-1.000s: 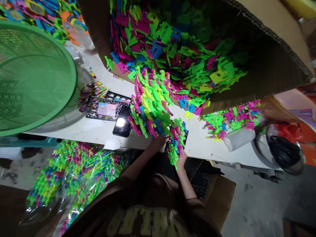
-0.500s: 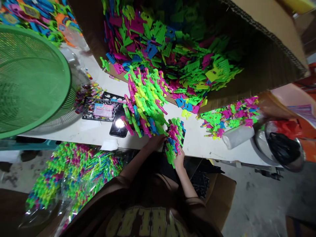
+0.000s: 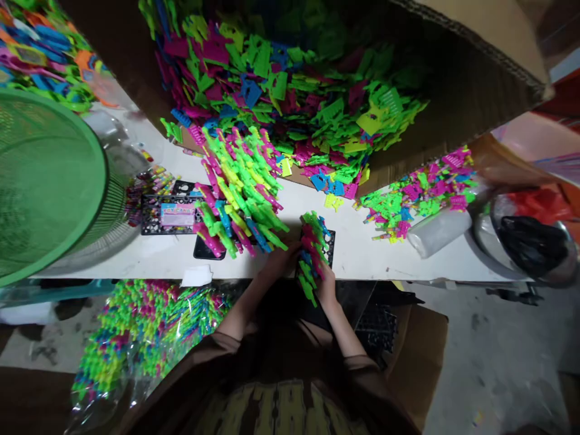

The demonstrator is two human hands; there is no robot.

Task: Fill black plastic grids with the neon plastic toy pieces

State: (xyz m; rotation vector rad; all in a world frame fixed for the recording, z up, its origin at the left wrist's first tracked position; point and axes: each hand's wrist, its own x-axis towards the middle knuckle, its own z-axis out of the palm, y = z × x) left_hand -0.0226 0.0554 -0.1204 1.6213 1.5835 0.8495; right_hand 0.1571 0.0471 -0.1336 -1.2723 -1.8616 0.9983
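A black perforated tray [image 3: 331, 249] at the table's front edge carries a small stack of green, pink and blue plastic pieces [image 3: 313, 244]. Wrapped round the right side of these pieces is my right hand [image 3: 327, 284], its fingers partly hidden. To their left is my left hand [image 3: 284, 258], its fingers dim and mostly hidden beneath the large slanted stack of colourful toy pieces [image 3: 242, 187]. What it holds, if anything, cannot be made out.
An open carton [image 3: 435, 157] full of loose pieces stands behind. A green basket [image 3: 97, 175] is at left, beside a labelled black tray [image 3: 151, 211] and a phone [image 3: 206, 249]. Right are loose pieces [image 3: 417, 193], a plastic roll [image 3: 439, 232] and a bowl [image 3: 568, 241]. Filled bags [image 3: 145, 326] lie lower left.
The view has shifted, so the carton and large stack appear farther left. The large stack now covers more of the phone. Both hands remain around the small stack.
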